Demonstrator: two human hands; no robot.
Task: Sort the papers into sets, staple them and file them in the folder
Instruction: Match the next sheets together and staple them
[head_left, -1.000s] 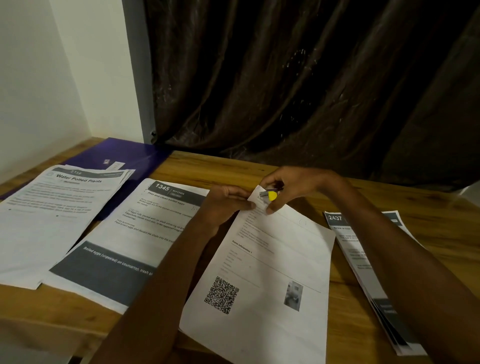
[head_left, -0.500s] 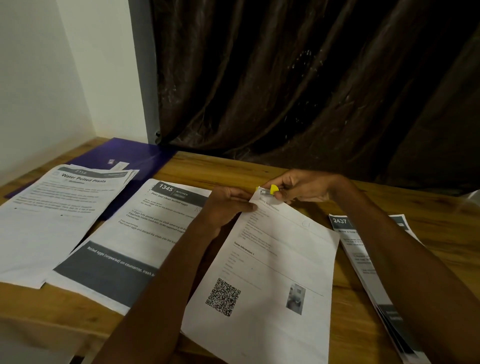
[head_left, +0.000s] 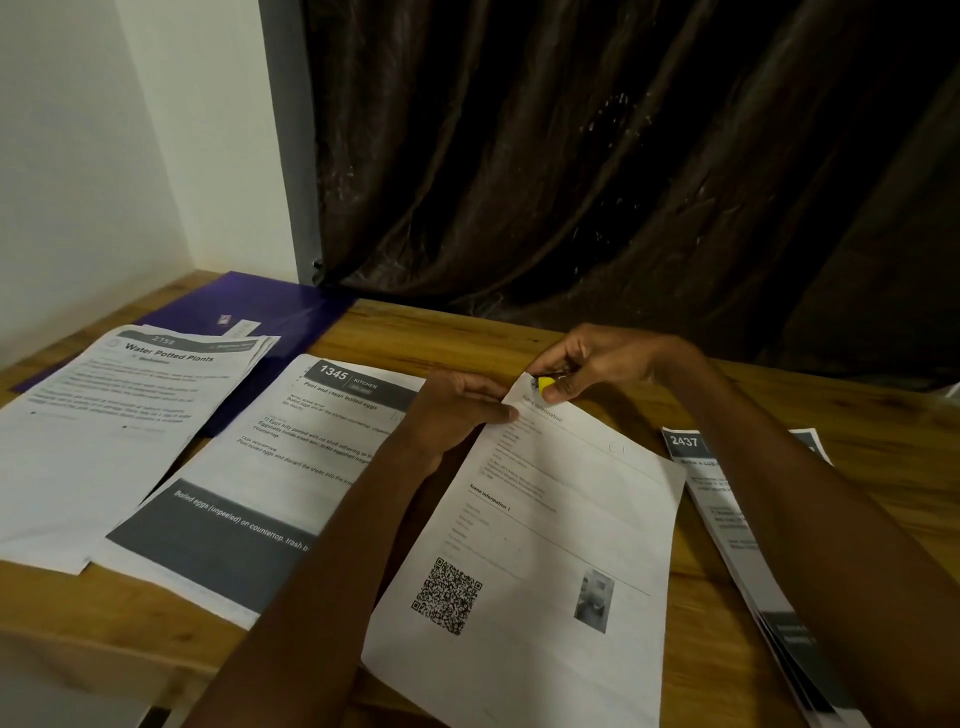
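Two hands (head_left: 457, 410), four paper sets (head_left: 540, 545)

Two bare forearms enter from the 6 o'clock edge, the left one from about 7 o'clock and the right one from about 4 o'clock, and no sleeve cuff shows on either up to the frame's border. The left hand (head_left: 457, 410) and the right hand (head_left: 597, 358) wear nothing that can be made out: the dim light shows no ring, watch or band. The fingernails are too dark and small to describe.
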